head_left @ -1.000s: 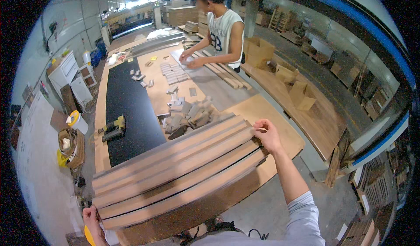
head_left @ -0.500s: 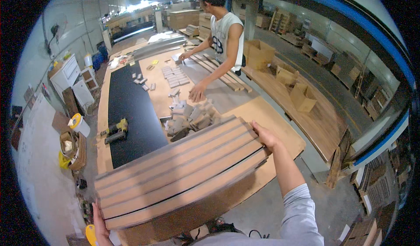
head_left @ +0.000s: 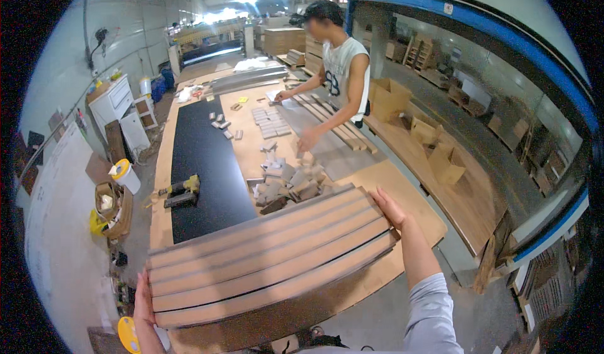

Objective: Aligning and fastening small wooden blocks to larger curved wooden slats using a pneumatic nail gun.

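- Two hands on one big slatted wooden panel (head_left: 264,256), one at each short end, so the person is carrying it by the ends.
- It looks stiff and on the heavy side, going by the width and the row of long boards with dark gaps between them. Probably won't flex much, but a piece that long would likely twist or swing if one end dips.
- Bare wood edges look smooth-ish, so the ends seem the sensible place to hold it, palms flat against the end grain, fingers hooked under.
- Right hand (head_left: 390,208) is pressed open against the far right end, fingers spread along the edge, not wrapped round.
- Left hand (head_left: 143,300) sits at the near left end down by the lower edge; fingers seem to lie along the end, but can't tell how far they curl under.
- Panel hangs between both hands, slanted over the near part of the desk (head_left: 412,193), just in front of a pile of small wood offcuts (head_left: 286,184).
- Another person (head_left: 343,71) works further along the desk, well apart.
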Action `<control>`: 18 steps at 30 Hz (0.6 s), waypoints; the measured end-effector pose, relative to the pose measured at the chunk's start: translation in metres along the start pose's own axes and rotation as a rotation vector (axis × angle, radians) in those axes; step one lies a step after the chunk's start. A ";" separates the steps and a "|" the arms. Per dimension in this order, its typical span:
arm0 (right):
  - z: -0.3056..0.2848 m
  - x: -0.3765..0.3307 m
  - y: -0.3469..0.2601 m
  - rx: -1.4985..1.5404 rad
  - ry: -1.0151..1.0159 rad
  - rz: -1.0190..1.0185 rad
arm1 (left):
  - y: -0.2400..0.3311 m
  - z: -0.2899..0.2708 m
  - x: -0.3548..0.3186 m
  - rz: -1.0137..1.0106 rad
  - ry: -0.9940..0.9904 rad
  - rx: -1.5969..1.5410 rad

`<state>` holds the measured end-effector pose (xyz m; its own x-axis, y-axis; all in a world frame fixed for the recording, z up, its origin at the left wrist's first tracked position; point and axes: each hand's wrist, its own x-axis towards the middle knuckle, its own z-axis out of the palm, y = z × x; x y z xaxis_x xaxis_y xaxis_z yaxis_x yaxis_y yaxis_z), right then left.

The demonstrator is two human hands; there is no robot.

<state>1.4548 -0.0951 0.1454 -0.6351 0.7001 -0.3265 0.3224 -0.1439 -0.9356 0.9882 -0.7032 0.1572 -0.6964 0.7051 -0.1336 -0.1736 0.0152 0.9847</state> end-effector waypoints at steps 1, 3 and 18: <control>0.000 0.001 0.002 0.026 -0.029 0.003 | -0.001 0.004 -0.001 0.018 0.003 0.019; -0.007 0.000 0.010 0.001 0.012 -0.023 | 0.000 0.011 0.004 -0.030 -0.002 -0.009; 0.110 -0.142 -0.017 0.156 0.637 -0.793 | -0.124 -0.113 -0.109 -0.110 0.596 -0.285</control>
<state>1.4620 -0.2687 0.1929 -0.1210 0.8677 0.4821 -0.1507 0.4639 -0.8730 1.0071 -0.8622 0.0374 -0.9155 0.1964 -0.3512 -0.3859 -0.1810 0.9046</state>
